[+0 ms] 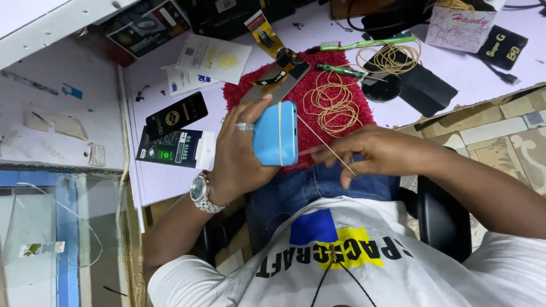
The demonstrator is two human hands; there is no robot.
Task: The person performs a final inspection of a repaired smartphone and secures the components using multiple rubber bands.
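1. Blue phone point(275, 134): a smooth, glossy, rounded-corner slab in light blue. It is held upright over the near edge of the red mat point(310, 91), with a thin tan rubber band point(325, 142) running lengthwise down its back.
2. Left hand point(242, 150): closed around the phone from the side, thumb along the top edge. It wears a ring on one finger and a metal watch at the wrist.
3. Right hand point(375, 152): just right of the phone, fingers pinched on the band, which is drawn taut in a straight line from the phone's edge. Exactly which fingertips hold it is hard to make out.
4. The red mat is fuzzy and pile-textured. Beyond the phone, a loose heap of tan rubber bands point(334, 105) lies coiled on it.
5. On the mat's far-left part is a flat, dark, glossy screen panel point(280, 77).
6. Past the mat's far edge is a green toothbrush point(369, 42) of thin plastic.
7. Left of the mat are flat printed card packets point(176, 139), dark and matte.
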